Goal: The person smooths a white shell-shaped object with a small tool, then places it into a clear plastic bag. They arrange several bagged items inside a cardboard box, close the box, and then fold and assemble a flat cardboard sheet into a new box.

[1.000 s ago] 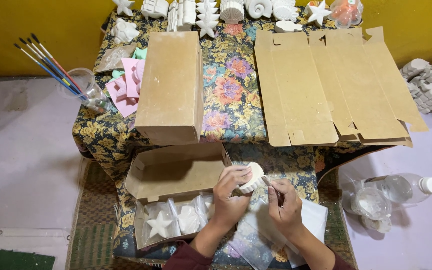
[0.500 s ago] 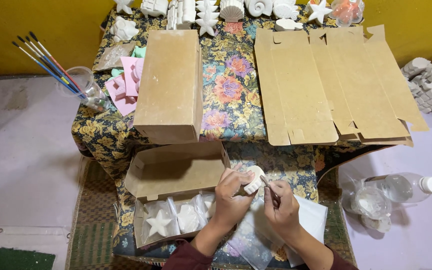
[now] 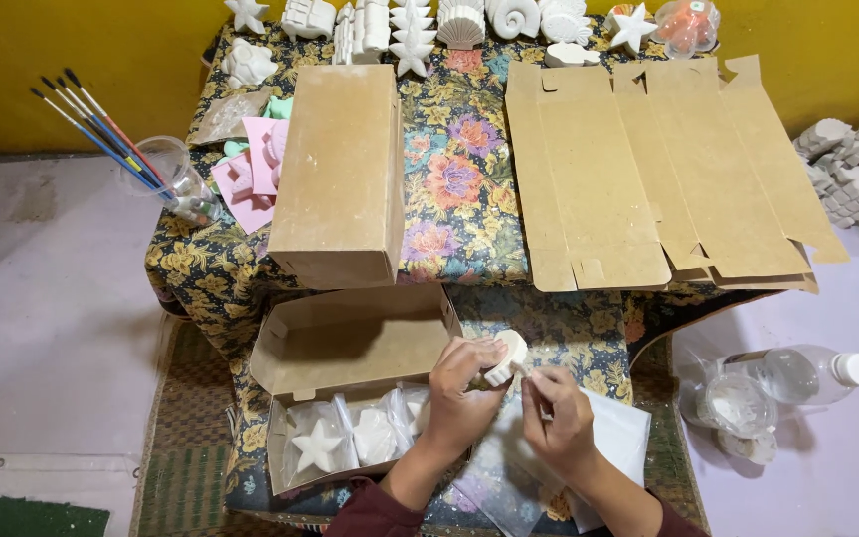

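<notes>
My left hand (image 3: 464, 398) grips a white plaster shell (image 3: 505, 356) just right of the open cardboard box (image 3: 350, 343); my right hand (image 3: 559, 418), beside it, pinches something too small to tell.

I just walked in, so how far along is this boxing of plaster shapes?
Done: one closed box; the open box holds bagged shapes, a star among them. In hand: left hand holds a white piece, right hand beside it. Left: figures and flat cardboard.
</notes>
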